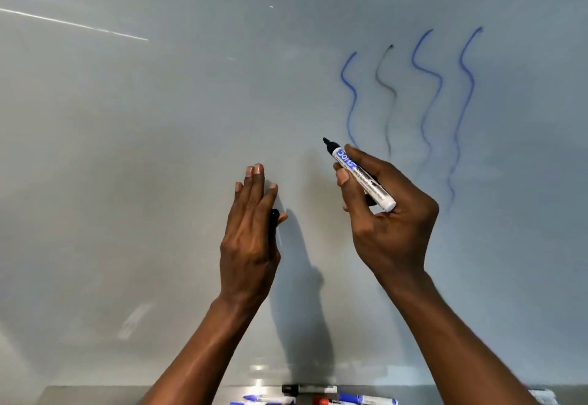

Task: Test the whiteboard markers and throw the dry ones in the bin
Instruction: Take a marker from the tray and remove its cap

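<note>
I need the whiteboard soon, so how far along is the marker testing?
Four test squiggles are on the whiteboard: three blue, one faint grey. The right hand holds an uncapped black-tipped marker near the board; the left hand holds its black cap. Several capped markers lie below. No bin is in view.

Both forearms reach up and forward. The left hand [251,229] is raised edge-on, fingers straight and together, with something small and dark seemingly pinched against the thumb. The right hand [386,210] is curled, thumb and fingers closed in a writing-style grip.
</note>
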